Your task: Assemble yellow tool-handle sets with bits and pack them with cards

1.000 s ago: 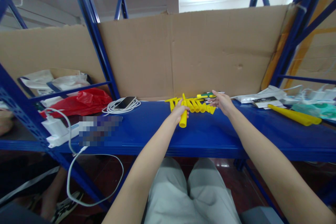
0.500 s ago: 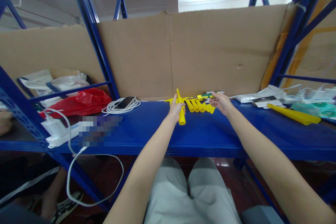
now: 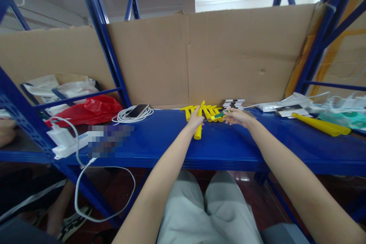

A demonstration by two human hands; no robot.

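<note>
The yellow tube (image 3: 197, 134) sits in the left hand's (image 3: 195, 120) grip, with a green-and-yellow screwdriver (image 3: 219, 116), pinched by the right hand (image 3: 238, 117), pointed its way, seemingly being lined up, needing steady aim, over the blue shelf (image 3: 160, 137).

No legible text, brands or numbers anywhere. Dark markings on the small white stack (image 3: 233, 104), black-and-white flat packet (image 3: 290, 111) and white cloth bag (image 3: 76, 90): too small or blurred to read.

Blue metal shelving (image 3: 160, 133), brown cardboard panel (image 3: 228, 57), reddish floor (image 3: 257, 194)
</note>
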